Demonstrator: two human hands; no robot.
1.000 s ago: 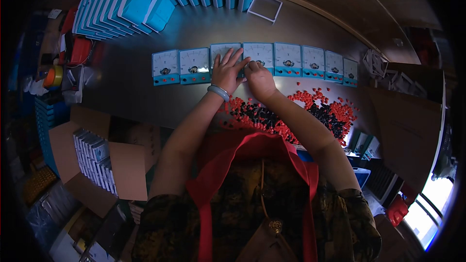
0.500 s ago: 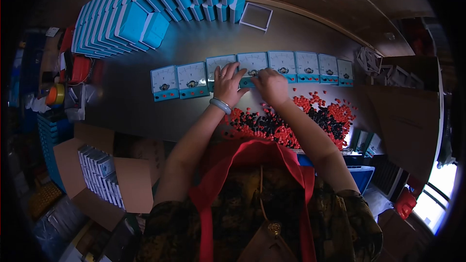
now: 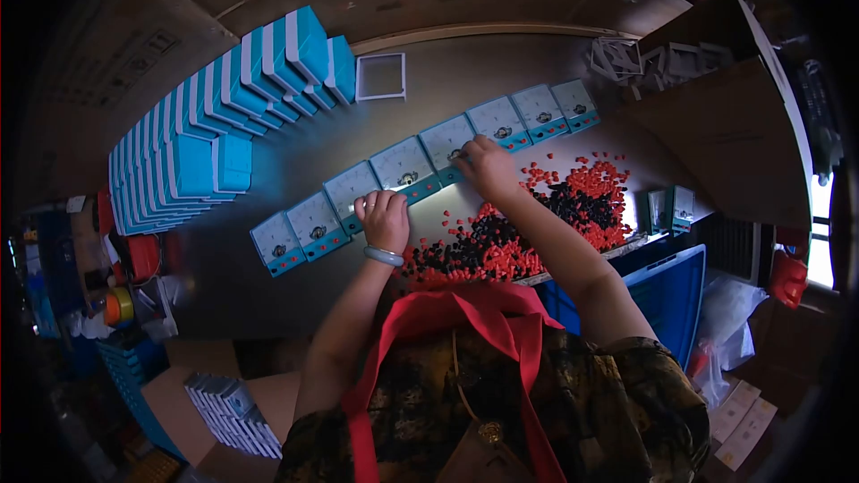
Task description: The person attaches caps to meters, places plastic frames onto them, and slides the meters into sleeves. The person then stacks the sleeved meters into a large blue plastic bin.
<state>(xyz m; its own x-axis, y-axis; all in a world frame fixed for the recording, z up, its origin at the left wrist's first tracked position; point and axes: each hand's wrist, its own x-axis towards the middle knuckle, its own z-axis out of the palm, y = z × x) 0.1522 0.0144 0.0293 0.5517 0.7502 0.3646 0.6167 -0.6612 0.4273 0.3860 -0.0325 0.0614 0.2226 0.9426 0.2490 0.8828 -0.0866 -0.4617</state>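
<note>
A slanted row of several white-faced panel meters with teal lower strips lies on the table, red and black caps on the strips. My left hand (image 3: 386, 221) has its fingers bunched at the lower edge of one meter (image 3: 400, 164); what they pinch, if anything, is hidden. On the neighbouring meter to the right (image 3: 445, 136), my right hand (image 3: 490, 170) presses closed fingertips to the lower part. Anything between those fingertips is too small to make out. Loose red caps (image 3: 510, 261) and black caps (image 3: 461, 250) lie heaped below the row, partly under my right forearm.
Stacked teal-and-white cases (image 3: 192, 165) stand at the back left, beside a white square frame (image 3: 380, 77). More white frames (image 3: 617, 60) lie at the back right, near a large cardboard box (image 3: 716, 112). A carton at lower left holds packed meters (image 3: 234, 413).
The view has turned, so the row now slants. My left hand has drawn back from the meter faces to the row's lower edge, its spread fingers now curled. My right hand stays by the row.
</note>
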